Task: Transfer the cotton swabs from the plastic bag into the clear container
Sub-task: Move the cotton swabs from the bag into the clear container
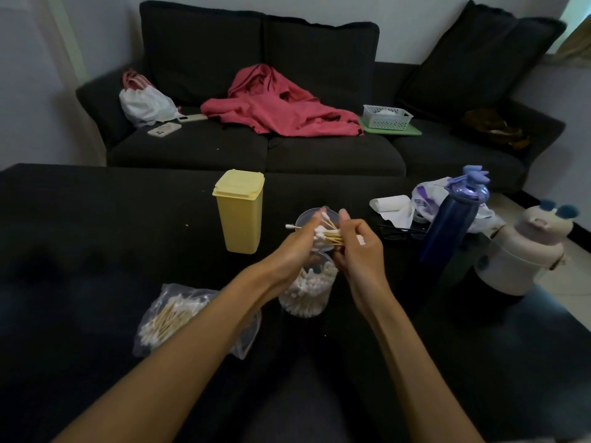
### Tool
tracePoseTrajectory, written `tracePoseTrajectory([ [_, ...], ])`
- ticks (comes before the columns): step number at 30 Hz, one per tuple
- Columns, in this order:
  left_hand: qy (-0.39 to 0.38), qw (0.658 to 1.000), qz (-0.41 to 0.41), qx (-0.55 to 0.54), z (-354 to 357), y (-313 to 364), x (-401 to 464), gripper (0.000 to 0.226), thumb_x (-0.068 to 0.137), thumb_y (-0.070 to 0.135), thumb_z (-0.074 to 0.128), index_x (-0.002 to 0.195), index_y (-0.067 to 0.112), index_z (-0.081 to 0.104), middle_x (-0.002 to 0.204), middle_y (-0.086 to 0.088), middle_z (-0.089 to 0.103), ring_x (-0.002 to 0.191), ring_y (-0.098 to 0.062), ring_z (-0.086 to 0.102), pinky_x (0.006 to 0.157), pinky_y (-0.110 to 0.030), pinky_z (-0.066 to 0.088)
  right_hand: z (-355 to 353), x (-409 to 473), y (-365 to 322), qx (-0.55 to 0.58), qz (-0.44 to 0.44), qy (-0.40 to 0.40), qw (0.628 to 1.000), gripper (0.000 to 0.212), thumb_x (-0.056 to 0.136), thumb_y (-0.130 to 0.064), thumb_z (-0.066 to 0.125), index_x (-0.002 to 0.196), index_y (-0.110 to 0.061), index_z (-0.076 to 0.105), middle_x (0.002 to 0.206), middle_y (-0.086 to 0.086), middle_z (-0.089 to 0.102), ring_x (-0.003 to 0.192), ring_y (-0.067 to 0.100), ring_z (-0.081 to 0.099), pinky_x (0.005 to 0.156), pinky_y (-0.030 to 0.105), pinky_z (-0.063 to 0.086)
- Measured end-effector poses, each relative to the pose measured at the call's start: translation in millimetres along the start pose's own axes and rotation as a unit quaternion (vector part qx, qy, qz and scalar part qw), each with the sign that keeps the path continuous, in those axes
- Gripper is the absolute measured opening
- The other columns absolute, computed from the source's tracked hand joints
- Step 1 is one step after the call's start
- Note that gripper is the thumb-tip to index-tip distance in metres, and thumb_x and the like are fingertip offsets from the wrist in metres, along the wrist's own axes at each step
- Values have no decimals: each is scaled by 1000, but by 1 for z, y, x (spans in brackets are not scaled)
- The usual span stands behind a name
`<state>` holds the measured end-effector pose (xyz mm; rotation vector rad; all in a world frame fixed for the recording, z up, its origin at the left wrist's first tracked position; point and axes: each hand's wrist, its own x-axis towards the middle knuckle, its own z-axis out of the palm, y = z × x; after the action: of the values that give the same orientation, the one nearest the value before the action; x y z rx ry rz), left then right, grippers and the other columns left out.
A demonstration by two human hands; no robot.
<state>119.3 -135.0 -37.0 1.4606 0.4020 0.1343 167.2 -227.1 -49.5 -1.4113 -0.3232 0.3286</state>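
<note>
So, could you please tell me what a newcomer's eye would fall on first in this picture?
Probably the two hands at centre, left hand and right hand, gripping a bundle of cotton swabs above the clear container, which already holds many swabs. Next, the yellow lidded bin standing just behind and left of them on the dark table. Then the red garment sprawled across the black sofa at the back.

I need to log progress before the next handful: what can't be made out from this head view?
- Clear container: its far rim and how full it is, hidden by the left hand and right hand.
- Plastic bag: its right part and opening, covered by the left forearm.
- Bundle of swabs: its count, blurred and partly wrapped by both hands.
</note>
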Motion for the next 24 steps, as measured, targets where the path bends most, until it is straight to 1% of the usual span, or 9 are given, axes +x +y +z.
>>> tracePoseTrajectory([
  [3,12,1000,-6,-19,1,2,2,36,101,42,28,120,28,54,117,-6,59,113,-22,56,105,-45,41,-1,-3,-1,-9,-31,-11,999,21,88,-31,60,90,-10,57,83,0,63,63,-1,63,48,10,45],
  [6,-18,1000,-18,7,1,3,2,34,100,40,31,107,22,60,115,-7,62,116,-25,55,105,-46,38,-4,-3,-3,1,-48,-2,999,15,88,-22,62,82,-11,54,80,2,61,56,-3,60,44,9,42],
  [11,-53,997,-28,-47,-10,2,0,37,97,38,40,121,16,59,116,-6,64,108,-19,59,96,-37,44,-6,-2,-2,21,-24,4,999,19,89,-19,59,74,-14,49,68,2,55,42,0,49,42,12,38],
  [15,18,999,-24,19,-36,-1,0,40,95,49,40,119,22,57,118,3,60,106,-11,56,78,-27,44,-12,1,0,19,-7,22,1000,17,90,-17,57,76,-13,49,62,-1,53,41,1,42,42,13,34],
  [17,58,993,-25,95,-51,-4,-1,36,97,33,43,127,16,51,132,-3,52,113,-14,51,82,-27,44,-16,4,2,5,9,33,999,15,91,-17,57,77,-13,50,62,0,52,42,2,41,43,14,33],
  [18,49,985,-40,158,-58,-5,-1,41,94,22,50,133,12,45,138,-6,46,119,-17,48,86,-28,43,-17,6,4,-4,23,38,999,15,91,-17,57,78,-13,51,61,0,52,41,2,41,42,14,33],
  [21,-71,919,-126,366,-69,-15,3,91,76,10,72,149,11,18,152,-8,27,137,-22,31,107,-32,32,-20,9,9,-25,67,36,997,16,90,-18,58,76,-14,52,58,1,49,39,2,38,40,14,31],
  [22,-100,902,-137,397,-69,-18,6,104,72,12,77,151,12,9,155,-6,21,140,-23,25,112,-33,28,-20,9,9,-32,79,34,996,16,90,-18,58,76,-14,52,57,1,49,39,2,38,39,14,31],
  [24,-126,904,-122,390,-67,-25,13,121,64,19,85,151,14,1,155,-4,21,140,-22,26,114,-35,25,-18,9,10,-44,94,27,994,13,90,-19,58,79,-13,54,57,0,49,40,3,39,42,15,33],
])
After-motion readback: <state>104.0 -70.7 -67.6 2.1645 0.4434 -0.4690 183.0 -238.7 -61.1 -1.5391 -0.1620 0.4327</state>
